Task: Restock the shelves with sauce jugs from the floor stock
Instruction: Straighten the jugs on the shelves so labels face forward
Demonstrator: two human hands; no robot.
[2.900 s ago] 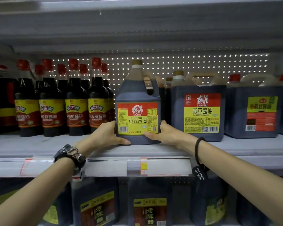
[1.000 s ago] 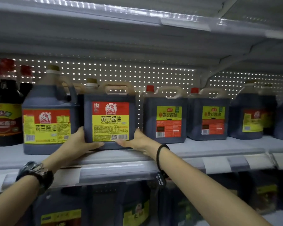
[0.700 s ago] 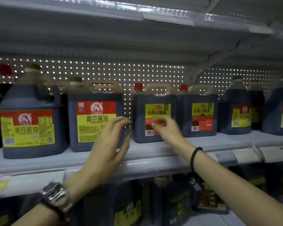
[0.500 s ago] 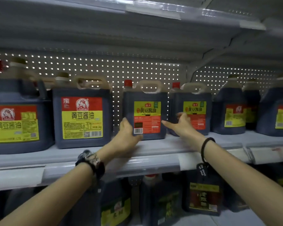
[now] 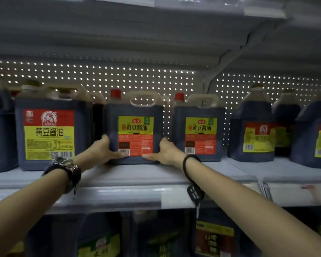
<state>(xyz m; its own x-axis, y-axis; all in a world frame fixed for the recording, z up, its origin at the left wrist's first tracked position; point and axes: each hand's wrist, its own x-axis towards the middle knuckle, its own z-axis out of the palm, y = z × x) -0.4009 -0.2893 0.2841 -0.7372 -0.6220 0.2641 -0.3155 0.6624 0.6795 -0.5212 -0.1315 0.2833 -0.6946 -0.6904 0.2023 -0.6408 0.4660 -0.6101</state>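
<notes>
Gripping the jug point(image 5: 135, 130) low with left hand point(image 5: 100, 152) and right hand point(image 5: 166, 151), slide it level to the near shelf point(image 5: 137, 176) edge, label facing squarely out.

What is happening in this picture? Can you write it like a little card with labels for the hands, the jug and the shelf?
Middle jug: dark sauce, red cap, standing upright on the shelf
Left hand: grips its left side, thumb across the front
Right hand: grips its right side the same way
Neighbours: yellow-label jug on the left, matching red-cap jug on the right
Wrists: watch on left, black band on right
</notes>
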